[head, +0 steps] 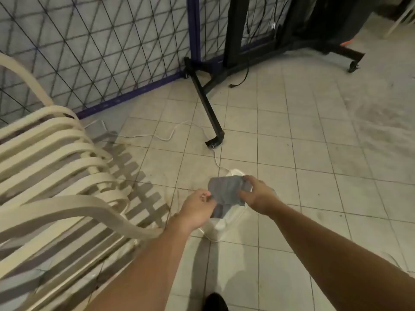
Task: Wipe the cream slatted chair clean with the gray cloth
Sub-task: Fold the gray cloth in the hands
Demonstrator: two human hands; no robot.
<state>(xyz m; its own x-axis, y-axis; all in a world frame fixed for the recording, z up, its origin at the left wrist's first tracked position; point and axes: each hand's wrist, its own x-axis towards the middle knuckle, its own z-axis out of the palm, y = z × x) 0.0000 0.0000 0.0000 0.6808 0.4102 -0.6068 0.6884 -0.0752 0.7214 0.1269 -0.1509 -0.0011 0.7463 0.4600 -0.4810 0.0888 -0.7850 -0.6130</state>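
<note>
You stand on a floor of pale square tiles [280, 135], and everything here is placed from the cream slatted plastic chair [51, 167], the largest thing before you, filling the left side of your view. Behind the chair runs a dark diamond-mesh fence panel with a blue frame [107, 50]. Beyond the chair's far right corner a black metal stand on castors [208, 108] spreads its legs over the tiles, and a thin white cable [157, 135] snakes along the floor between the chair and that stand's nearest foot. To the right of the chair's front armrest, low on the floor, sits a white translucent plastic container [217, 230], partly hidden by your hands.

Just right of the chair, held in the air above that container and clear of the slats, is the gray cloth [226, 191], bunched and creased. Your left hand [197, 209] has its fingers curled, pinching the cloth's left edge. Your right hand [256, 194] grips the cloth's right side, fingers folded over it. Neither hand touches the chair.
</note>
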